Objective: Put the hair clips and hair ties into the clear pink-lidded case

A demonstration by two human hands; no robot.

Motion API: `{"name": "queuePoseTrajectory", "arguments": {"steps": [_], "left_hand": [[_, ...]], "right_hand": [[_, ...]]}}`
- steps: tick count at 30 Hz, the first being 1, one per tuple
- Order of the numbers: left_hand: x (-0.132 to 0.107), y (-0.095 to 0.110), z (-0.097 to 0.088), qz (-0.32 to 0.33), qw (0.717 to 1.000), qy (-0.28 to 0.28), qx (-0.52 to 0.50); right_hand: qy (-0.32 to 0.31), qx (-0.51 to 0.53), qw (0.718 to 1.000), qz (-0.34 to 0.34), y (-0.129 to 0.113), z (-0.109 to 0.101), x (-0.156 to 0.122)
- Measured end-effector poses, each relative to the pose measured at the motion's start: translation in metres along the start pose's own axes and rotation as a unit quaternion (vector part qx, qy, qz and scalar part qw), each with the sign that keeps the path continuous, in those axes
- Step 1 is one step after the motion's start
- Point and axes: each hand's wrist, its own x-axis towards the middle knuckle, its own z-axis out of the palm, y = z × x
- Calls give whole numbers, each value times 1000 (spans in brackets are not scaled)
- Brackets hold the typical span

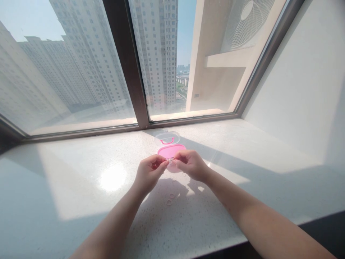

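Observation:
My left hand (149,172) and my right hand (190,165) meet over a white stone window sill (242,172), fingertips pinched together. Between the fingertips are tiny thin rings (169,159); what joins them is too small to tell. Just behind the hands lies a small pink case (172,148) with its clear lid (167,137) swung back, a pink handle on it. Several small clear rings (170,198) lie loose on the sill below the hands.
A large window with a dark frame (140,115) runs along the back of the sill. A white wall (302,90) closes the right side. The sill's front edge (242,244) drops off at the lower right. Bright sun glare falls on the left.

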Motion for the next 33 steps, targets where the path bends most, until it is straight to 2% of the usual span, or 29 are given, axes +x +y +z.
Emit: {"name": "queuePoseTrajectory", "arguments": {"steps": [17,33], "left_hand": [[1,-4,0,-9,1000,5,-5],[-1,-3,0,-16,1000,2,3]], "right_hand": [[5,21,1000,-3,1,0,-1],[6,-14,1000,-16,-3,0,-2]]}}
